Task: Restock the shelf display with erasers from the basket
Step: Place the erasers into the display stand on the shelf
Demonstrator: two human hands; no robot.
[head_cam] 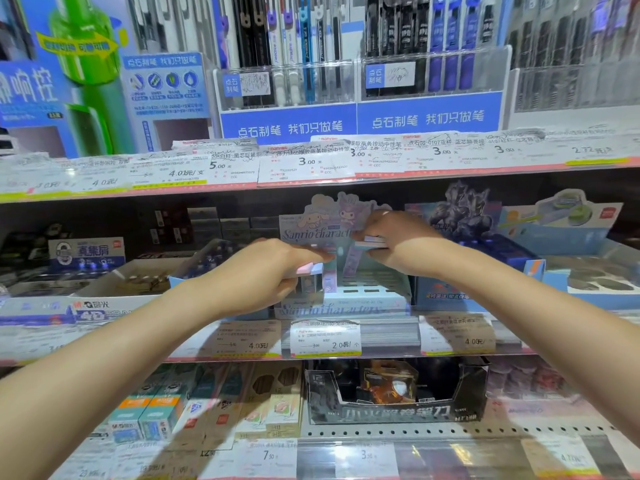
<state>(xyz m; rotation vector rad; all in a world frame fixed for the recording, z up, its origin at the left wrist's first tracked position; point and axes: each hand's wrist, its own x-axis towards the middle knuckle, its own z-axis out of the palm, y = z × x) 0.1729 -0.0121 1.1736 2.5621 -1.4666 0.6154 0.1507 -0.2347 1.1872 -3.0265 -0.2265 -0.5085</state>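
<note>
Both hands at pastel display box on mid shelf. L hand fingers curled round pink-blue eraser; R hand pinches eraser stack. Risk: stack slips, erasers already standing in box topple. Basket not in view.

The pale-blue display box lies open ahead, its slotted floor mostly bare on the right. The upper shelf's price-tag rail hangs low above it; the cartoon header card blocks the back. Upright erasers crowd the left, neighbouring boxes hem both sides.
</note>
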